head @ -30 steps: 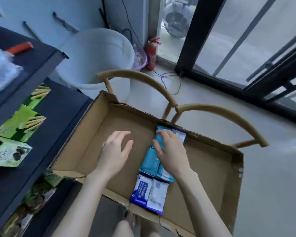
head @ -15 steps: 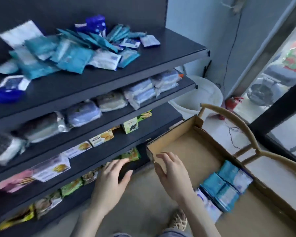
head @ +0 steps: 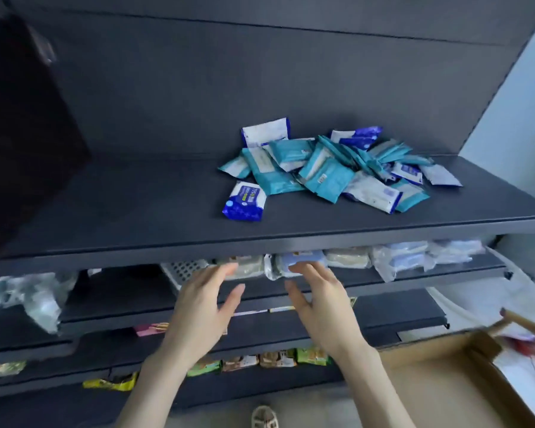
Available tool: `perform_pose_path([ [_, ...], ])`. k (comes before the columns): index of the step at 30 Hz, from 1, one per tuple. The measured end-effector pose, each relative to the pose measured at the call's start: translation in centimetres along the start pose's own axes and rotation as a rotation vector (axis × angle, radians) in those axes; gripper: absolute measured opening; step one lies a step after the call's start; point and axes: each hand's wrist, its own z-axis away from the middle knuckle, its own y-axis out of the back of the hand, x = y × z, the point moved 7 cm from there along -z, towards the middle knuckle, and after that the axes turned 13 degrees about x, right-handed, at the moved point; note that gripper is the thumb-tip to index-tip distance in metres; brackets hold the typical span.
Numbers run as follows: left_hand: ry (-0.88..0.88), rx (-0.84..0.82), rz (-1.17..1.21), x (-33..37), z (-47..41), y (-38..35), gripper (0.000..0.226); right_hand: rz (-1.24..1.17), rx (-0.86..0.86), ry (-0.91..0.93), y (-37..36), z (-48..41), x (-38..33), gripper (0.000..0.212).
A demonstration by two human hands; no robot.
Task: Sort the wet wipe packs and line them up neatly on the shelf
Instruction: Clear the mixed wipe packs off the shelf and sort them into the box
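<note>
The big dark shelf has lots of bare room on its left side, a good place to start the rows. The cardboard box sits low down on the right. The pile of wet wipe packs lies in a messy heap on the right part of the shelf. Teal ones and blue and white ones are all mixed up, some on top of others. The left hand and the right hand are both open with fingers spread, and they hold nothing. They are side by side, lower than the shelf's front edge. I think the job now is to reach up to the heap. Take packs from the top first, so the rest do not slide off. Put teal with teal and blue with blue, flat and the same way round. The one dark blue pack lies alone just left of the heap, so it is the easy one to start with
</note>
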Motion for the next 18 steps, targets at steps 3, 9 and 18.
perform_pose_path([
  [3, -0.017, 0.051, 0.004, -1.3, -4.1, 0.7, 0.033, -0.022, 0.005, 0.040, -1.8, -4.8, -1.2, 0.023],
  [9, 0.011, 0.131, 0.011, -4.7, -12.3, -1.0, 0.030, -0.018, 0.011, 0.038, -6.1, -13.7, -0.9, 0.028],
  [18, 0.293, -0.179, -0.206, -7.8, -21.1, -8.7, 0.081, 0.193, -0.142, 0.025, -12.1, -22.8, 3.0, 0.046],
])
